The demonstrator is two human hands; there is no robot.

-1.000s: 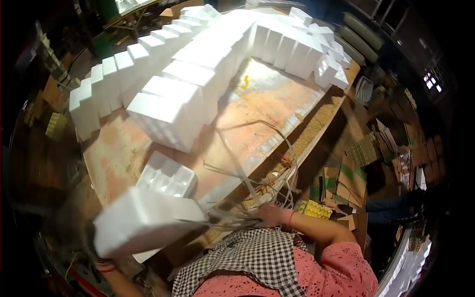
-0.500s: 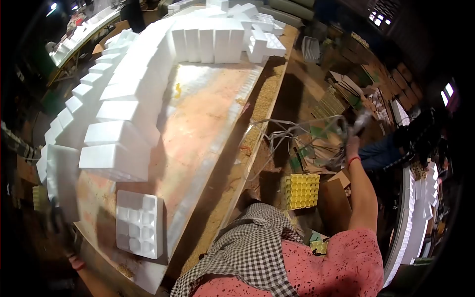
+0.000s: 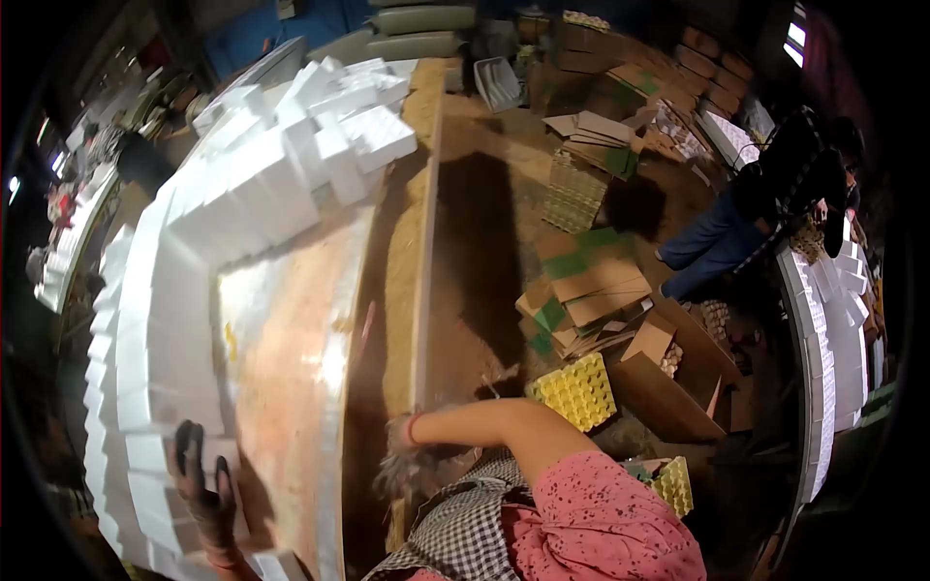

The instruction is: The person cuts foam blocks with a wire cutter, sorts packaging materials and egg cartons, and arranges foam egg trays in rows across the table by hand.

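Observation:
My left hand [image 3: 205, 484], in a dark glove, is at the lower left with fingers and thumb apart, over a row of white foam boxes [image 3: 160, 484]. Whether it touches one I cannot tell. My right hand [image 3: 407, 457] is smeared by motion in front of my checked apron [image 3: 455, 518], beside the near edge of the table [image 3: 291, 320]. Pale, translucent strands seem to blur around it; its fingers are not clear. More white foam boxes [image 3: 247, 184] stand packed along the table's far side and left side.
Yellow egg trays [image 3: 576, 390] lie on the floor to the right, near an open cardboard box [image 3: 668, 392] and flattened cardboard [image 3: 591, 286]. A person [image 3: 775, 194] bends over another table with white boxes at the right. A ledge of sawdust-like material [image 3: 412, 223] runs along the table.
My right hand, earlier stretched out to the right with a tangle of clear plastic strands, has swung back to my body. My left hand has moved over the boxes. The view has turned right.

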